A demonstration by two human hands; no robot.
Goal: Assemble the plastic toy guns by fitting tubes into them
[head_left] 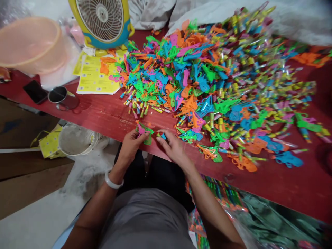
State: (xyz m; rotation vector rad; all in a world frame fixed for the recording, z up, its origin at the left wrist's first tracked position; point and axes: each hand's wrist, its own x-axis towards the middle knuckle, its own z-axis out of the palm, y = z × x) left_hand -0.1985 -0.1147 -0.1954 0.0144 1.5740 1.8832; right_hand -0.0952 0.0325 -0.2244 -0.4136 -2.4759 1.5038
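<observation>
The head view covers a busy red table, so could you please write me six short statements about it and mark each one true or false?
1. The left hand holds green and pink plastic pieces. True.
2. The white bracelet is on the right wrist. False: the white bracelet is on the left wrist.
3. The right hand holds a small piece with blue on it. True.
4. The metal mug lies on its side. False: the metal mug stands upright.
5. The dark phone-like slab lies beside the metal mug. True.
6. The bucket stands on the red table. False: the bucket is below the tabletop.
</observation>
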